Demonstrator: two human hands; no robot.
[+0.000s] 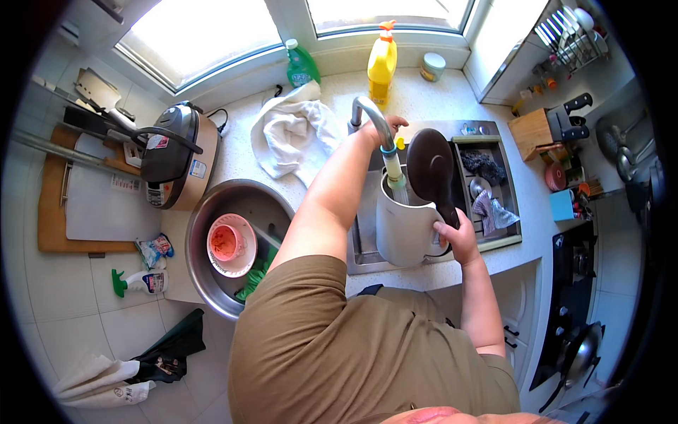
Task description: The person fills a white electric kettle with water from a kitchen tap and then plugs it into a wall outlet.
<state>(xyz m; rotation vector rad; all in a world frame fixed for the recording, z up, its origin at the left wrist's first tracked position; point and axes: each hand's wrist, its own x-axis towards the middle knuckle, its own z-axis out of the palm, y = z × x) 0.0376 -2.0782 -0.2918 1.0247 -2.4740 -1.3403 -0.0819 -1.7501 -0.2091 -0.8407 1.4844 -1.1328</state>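
My right hand (pixel 460 238) grips the handle of a white kettle (pixel 400 233), its dark brown lid (pixel 430 164) standing up above the handle. The kettle is over the near part of the steel sink (pixel 365 254). From the curved metal faucet (pixel 373 116), a pale nozzle (pixel 394 169) points into the kettle's mouth, and water streams out of it. My left hand (pixel 394 126) reaches behind the faucet with a finger stretched to the right. The faucet neck partly hides this hand, so its grip is unclear.
Left of the sink are a steel basin (pixel 201 270) holding pink bowls, a white cloth (pixel 291 138) and a rice cooker (pixel 183 153). Behind stand a yellow bottle (pixel 382 69), a green bottle (pixel 302 63) and a jar (pixel 433 67). A knife block (pixel 531 132) is right, near a cooktop (pixel 561 307).
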